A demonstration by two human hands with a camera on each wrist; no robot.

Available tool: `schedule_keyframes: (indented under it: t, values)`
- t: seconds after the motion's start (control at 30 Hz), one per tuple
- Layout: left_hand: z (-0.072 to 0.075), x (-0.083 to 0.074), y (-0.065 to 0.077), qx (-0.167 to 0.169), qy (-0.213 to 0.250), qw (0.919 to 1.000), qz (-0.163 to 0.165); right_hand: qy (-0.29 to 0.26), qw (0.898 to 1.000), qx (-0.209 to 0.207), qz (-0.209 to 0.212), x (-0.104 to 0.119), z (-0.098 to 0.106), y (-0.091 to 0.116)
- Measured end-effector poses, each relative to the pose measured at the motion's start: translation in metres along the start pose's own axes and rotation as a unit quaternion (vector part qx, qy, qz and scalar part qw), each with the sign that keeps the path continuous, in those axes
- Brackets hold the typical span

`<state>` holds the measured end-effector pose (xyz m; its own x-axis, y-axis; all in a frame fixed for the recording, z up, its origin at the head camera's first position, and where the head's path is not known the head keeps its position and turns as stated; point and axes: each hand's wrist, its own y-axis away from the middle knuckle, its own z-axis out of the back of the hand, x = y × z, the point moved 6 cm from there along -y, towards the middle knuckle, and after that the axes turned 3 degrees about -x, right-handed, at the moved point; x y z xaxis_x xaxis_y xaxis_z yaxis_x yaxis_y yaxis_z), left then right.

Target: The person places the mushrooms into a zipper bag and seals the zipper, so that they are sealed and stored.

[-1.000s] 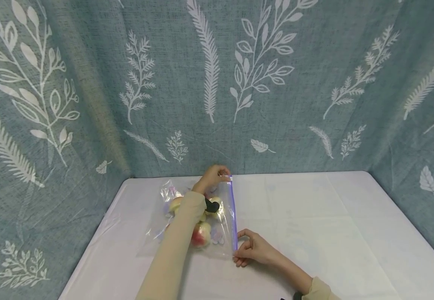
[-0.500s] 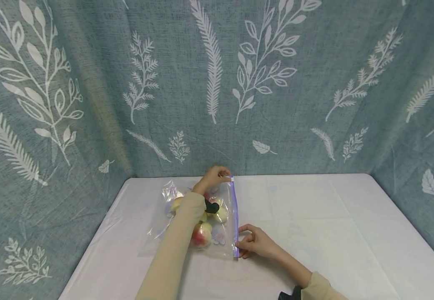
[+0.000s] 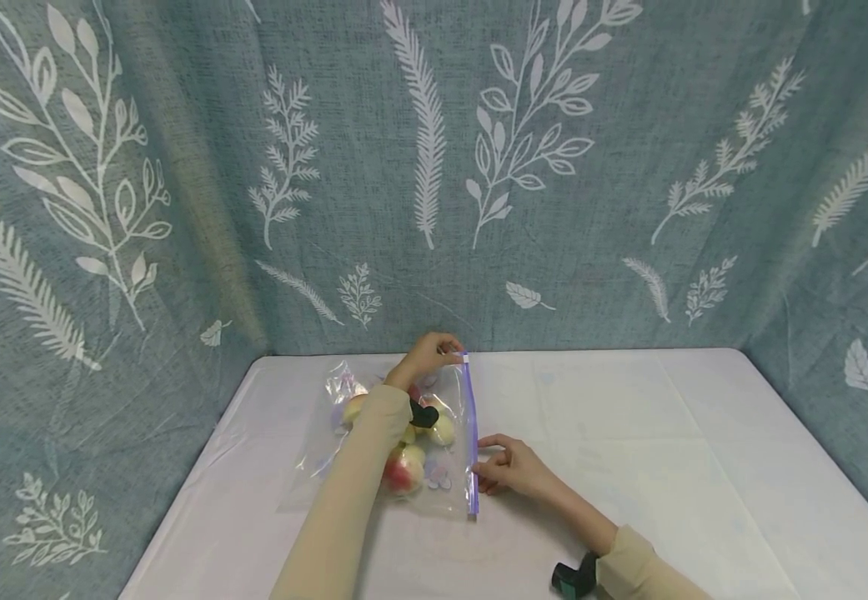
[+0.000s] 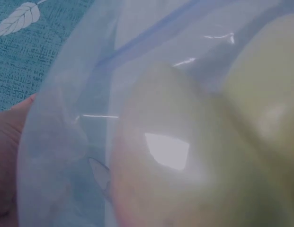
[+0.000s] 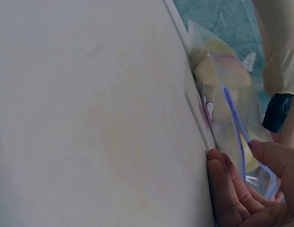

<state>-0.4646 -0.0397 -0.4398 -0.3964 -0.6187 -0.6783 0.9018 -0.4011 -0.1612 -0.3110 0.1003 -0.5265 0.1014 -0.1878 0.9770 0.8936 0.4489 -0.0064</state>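
Note:
A clear zip bag (image 3: 441, 502) lies flat on the table with several yellow-and-red peach-like fruits (image 3: 403, 469) inside. A purple zip strip (image 3: 472, 417) runs along its right edge. My left hand (image 3: 424, 354) reaches across the bag and pinches the far end of that strip, by a small white tab. Below it, my right hand (image 3: 512, 469) pinches the strip nearer to me, thumb on one side and fingers on the other. In the right wrist view the two purple lines of the zip (image 5: 234, 120) stand apart above the thumb. Fruit (image 4: 161, 151) behind plastic fills the left wrist view.
A white cloth covers the table (image 3: 629, 450). A blue-green leaf-patterned curtain (image 3: 434, 167) stands close behind it and at both sides. My left forearm (image 3: 351, 492) passes over the bag and hides part of the fruit. Black straps (image 3: 574, 577) sit at both wrists.
My right hand has slid along the zip strip, from the bag's near corner toward the far end, baring the lower end of the strip. The left hand stays at the far corner.

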Motion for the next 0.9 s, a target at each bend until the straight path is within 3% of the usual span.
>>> schedule_keyframes:
  t: [0.23,0.47,0.9]
  values:
    - [0.000,0.001,0.001,0.001,0.002,1.0000,0.003,0.014,1.000,-0.006,0.000,0.025,0.002,0.003]
    - [-0.001,0.002,-0.001,-0.001,0.005,1.0000,-0.001,0.014,1.000,-0.013,0.000,-0.003,0.010,-0.019]
    - [-0.002,0.003,-0.002,-0.002,-0.002,0.9999,-0.016,0.014,1.000,-0.028,-0.004,0.027,0.012,-0.018]
